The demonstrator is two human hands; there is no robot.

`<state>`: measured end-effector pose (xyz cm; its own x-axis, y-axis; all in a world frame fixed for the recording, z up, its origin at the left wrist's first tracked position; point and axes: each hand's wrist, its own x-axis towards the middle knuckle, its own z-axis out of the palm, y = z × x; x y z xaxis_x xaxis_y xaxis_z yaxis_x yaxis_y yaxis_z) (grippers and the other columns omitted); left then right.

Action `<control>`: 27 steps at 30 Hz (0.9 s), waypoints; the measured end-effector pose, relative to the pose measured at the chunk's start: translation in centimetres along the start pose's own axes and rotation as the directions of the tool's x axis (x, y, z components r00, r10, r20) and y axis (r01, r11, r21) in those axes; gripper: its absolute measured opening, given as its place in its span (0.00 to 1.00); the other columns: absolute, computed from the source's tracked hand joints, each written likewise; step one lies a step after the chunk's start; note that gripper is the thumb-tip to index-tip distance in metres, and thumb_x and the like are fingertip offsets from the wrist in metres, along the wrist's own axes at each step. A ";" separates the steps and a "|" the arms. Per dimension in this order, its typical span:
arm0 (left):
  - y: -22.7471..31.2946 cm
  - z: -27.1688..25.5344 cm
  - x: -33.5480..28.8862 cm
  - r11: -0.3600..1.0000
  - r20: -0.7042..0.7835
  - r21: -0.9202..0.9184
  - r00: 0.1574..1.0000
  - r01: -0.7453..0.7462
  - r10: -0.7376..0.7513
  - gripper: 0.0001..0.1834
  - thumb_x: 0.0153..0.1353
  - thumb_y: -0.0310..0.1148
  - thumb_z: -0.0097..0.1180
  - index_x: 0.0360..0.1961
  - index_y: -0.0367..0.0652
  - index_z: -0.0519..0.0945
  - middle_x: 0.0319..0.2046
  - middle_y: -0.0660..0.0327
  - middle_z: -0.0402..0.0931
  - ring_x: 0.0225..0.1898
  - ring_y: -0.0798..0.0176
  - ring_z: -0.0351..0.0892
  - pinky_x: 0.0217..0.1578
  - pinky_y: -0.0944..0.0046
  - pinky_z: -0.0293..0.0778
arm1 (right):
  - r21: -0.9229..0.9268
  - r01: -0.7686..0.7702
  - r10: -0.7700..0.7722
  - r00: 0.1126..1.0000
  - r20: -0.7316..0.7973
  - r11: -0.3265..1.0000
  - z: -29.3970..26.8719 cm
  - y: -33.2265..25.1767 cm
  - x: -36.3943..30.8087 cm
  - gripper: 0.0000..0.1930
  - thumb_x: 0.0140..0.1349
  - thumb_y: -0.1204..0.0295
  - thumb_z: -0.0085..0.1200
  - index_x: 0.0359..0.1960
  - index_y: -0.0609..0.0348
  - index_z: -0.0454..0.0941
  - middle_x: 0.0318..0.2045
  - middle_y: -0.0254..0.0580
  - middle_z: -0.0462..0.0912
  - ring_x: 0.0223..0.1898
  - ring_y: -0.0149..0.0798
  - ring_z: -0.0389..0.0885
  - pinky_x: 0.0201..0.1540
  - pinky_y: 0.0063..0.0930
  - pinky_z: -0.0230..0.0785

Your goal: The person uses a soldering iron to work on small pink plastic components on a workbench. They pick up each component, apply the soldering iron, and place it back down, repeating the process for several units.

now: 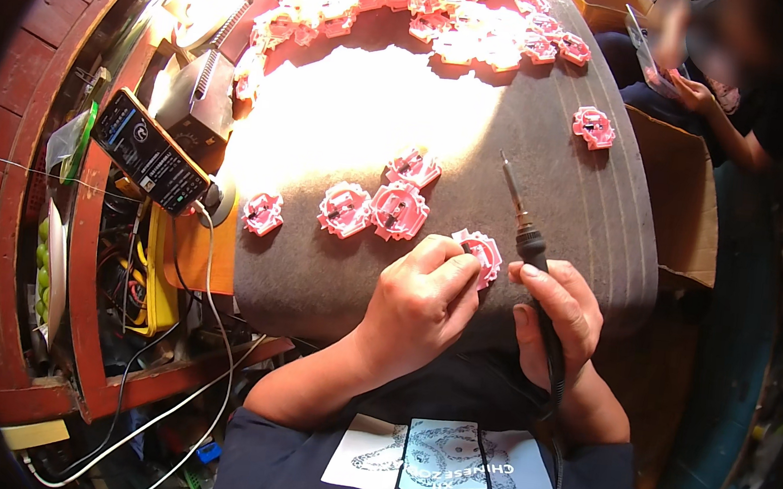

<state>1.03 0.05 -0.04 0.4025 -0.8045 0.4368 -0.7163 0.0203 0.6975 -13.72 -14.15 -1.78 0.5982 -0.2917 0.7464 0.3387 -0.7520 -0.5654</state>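
Observation:
My left hand (421,302) pinches a pink plastic part (479,250) against the grey mat (565,205) at its near edge. My right hand (561,316) grips the black handle of a soldering iron (526,234), its metal tip pointing up and away, above and to the right of the part. Three more pink parts (400,209) lie just left of my left hand, one (262,213) further left. A single pink part (594,127) rests at the far right of the mat.
A heap of pink parts (451,15) fills the sunlit far side. A phone (150,152) with a white cable leans at the left, next to a soldering station (200,99). Another person's hand (691,92) works at the far right by a cardboard box (679,197).

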 end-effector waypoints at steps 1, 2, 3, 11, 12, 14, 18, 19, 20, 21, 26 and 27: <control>0.0 0.0 0.0 1.000 -0.002 0.003 1.000 -0.006 0.006 0.10 0.59 0.19 0.69 0.41 0.37 0.86 0.39 0.52 0.81 0.34 0.52 0.85 0.34 0.58 0.81 | -0.013 0.014 -0.014 1.000 0.001 1.000 0.0 0.1 -0.2 0.21 0.63 0.80 0.65 0.58 0.69 0.80 0.38 0.53 0.85 0.32 0.48 0.84 0.35 0.37 0.77; 0.1 -0.1 0.0 1.000 -0.006 0.007 1.000 -0.013 0.013 0.10 0.59 0.19 0.69 0.41 0.38 0.85 0.39 0.52 0.81 0.34 0.52 0.85 0.34 0.57 0.81 | 0.001 0.008 -0.008 1.000 0.002 1.000 0.0 0.1 -0.3 0.21 0.63 0.80 0.65 0.58 0.68 0.80 0.37 0.52 0.85 0.31 0.47 0.84 0.34 0.37 0.76; 0.1 -0.1 0.0 1.000 -0.009 0.011 1.000 -0.019 0.019 0.10 0.59 0.19 0.69 0.41 0.38 0.85 0.39 0.52 0.81 0.34 0.52 0.85 0.34 0.57 0.81 | 0.014 0.002 -0.002 1.000 0.003 1.000 0.0 0.0 -0.3 0.21 0.62 0.80 0.66 0.58 0.68 0.80 0.35 0.51 0.85 0.30 0.47 0.84 0.33 0.37 0.76; 0.2 -0.2 0.0 1.000 -0.006 -0.014 1.000 -0.023 0.023 0.09 0.58 0.19 0.68 0.41 0.37 0.85 0.37 0.53 0.80 0.35 0.49 0.84 0.35 0.55 0.81 | -0.073 -0.018 0.017 1.000 -0.025 0.997 0.1 -0.2 -1.1 0.19 0.62 0.80 0.66 0.56 0.67 0.80 0.31 0.47 0.84 0.29 0.46 0.84 0.31 0.36 0.74; 0.1 -0.2 0.0 1.000 -0.003 -0.015 1.000 -0.021 0.020 0.10 0.58 0.19 0.69 0.41 0.37 0.85 0.38 0.52 0.81 0.36 0.50 0.85 0.35 0.56 0.81 | -0.092 -0.024 0.025 1.000 0.001 0.995 0.1 -0.2 -0.8 0.20 0.62 0.80 0.66 0.57 0.67 0.80 0.33 0.48 0.85 0.31 0.48 0.84 0.32 0.37 0.75; 0.1 -0.1 0.0 1.000 -0.001 -0.017 1.000 -0.019 0.019 0.10 0.58 0.19 0.68 0.42 0.37 0.85 0.38 0.52 0.81 0.36 0.49 0.85 0.35 0.55 0.81 | -0.131 -0.036 0.043 0.998 0.052 0.991 0.1 -0.5 0.0 0.23 0.61 0.79 0.67 0.58 0.67 0.78 0.37 0.51 0.86 0.34 0.52 0.84 0.35 0.39 0.76; -0.1 -0.1 0.0 1.000 -0.001 -0.002 1.000 -0.030 0.030 0.10 0.59 0.19 0.68 0.42 0.37 0.85 0.38 0.51 0.82 0.36 0.48 0.85 0.36 0.55 0.82 | -0.149 -0.078 0.096 0.989 0.116 0.986 0.6 -0.9 1.9 0.29 0.56 0.78 0.68 0.61 0.65 0.75 0.46 0.53 0.86 0.42 0.57 0.84 0.46 0.45 0.77; -0.1 0.0 0.0 1.000 -0.004 -0.005 1.000 -0.029 0.029 0.11 0.58 0.19 0.68 0.42 0.37 0.86 0.38 0.51 0.82 0.37 0.48 0.85 0.36 0.55 0.82 | -0.156 -0.096 0.119 0.982 0.144 0.983 0.6 -0.9 2.0 0.30 0.55 0.79 0.68 0.62 0.64 0.75 0.48 0.53 0.86 0.43 0.58 0.84 0.48 0.46 0.77; 0.0 -0.1 0.1 1.000 -0.009 -0.005 1.000 -0.028 0.028 0.11 0.58 0.19 0.68 0.43 0.37 0.86 0.39 0.51 0.82 0.37 0.48 0.86 0.37 0.55 0.82 | -0.161 -0.112 0.140 0.975 0.173 0.980 0.7 -0.9 2.2 0.32 0.53 0.79 0.68 0.63 0.64 0.74 0.49 0.52 0.86 0.44 0.58 0.84 0.50 0.47 0.76; 0.0 -0.2 0.0 1.000 -0.016 -0.005 1.000 -0.026 0.026 0.11 0.58 0.19 0.68 0.43 0.37 0.86 0.39 0.51 0.82 0.37 0.48 0.86 0.37 0.55 0.83 | -0.162 -0.102 0.130 0.976 0.173 0.982 0.9 -1.0 2.4 0.33 0.51 0.79 0.68 0.63 0.63 0.74 0.50 0.52 0.86 0.44 0.58 0.84 0.50 0.46 0.76; 0.1 -0.3 0.1 0.998 0.003 -0.019 0.999 -0.053 0.053 0.12 0.57 0.21 0.70 0.43 0.36 0.85 0.40 0.52 0.82 0.38 0.48 0.86 0.37 0.54 0.83 | -0.179 -0.110 0.148 0.965 0.217 0.978 0.9 -0.9 2.8 0.34 0.49 0.79 0.68 0.63 0.61 0.76 0.52 0.51 0.86 0.45 0.57 0.83 0.50 0.46 0.78; 0.0 -0.2 0.0 0.998 0.002 -0.021 0.999 -0.052 0.052 0.12 0.58 0.21 0.70 0.44 0.36 0.85 0.40 0.52 0.82 0.38 0.48 0.86 0.37 0.54 0.83 | -0.170 -0.107 0.144 0.964 0.222 0.980 1.0 -0.8 2.8 0.34 0.48 0.79 0.68 0.63 0.61 0.76 0.53 0.51 0.87 0.44 0.57 0.83 0.50 0.46 0.78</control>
<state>1.16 0.22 0.05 0.3637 -0.8034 0.4715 -0.7239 0.0747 0.6858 -11.56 -13.79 0.43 0.7868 -0.2580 0.5606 0.1445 -0.8062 -0.5738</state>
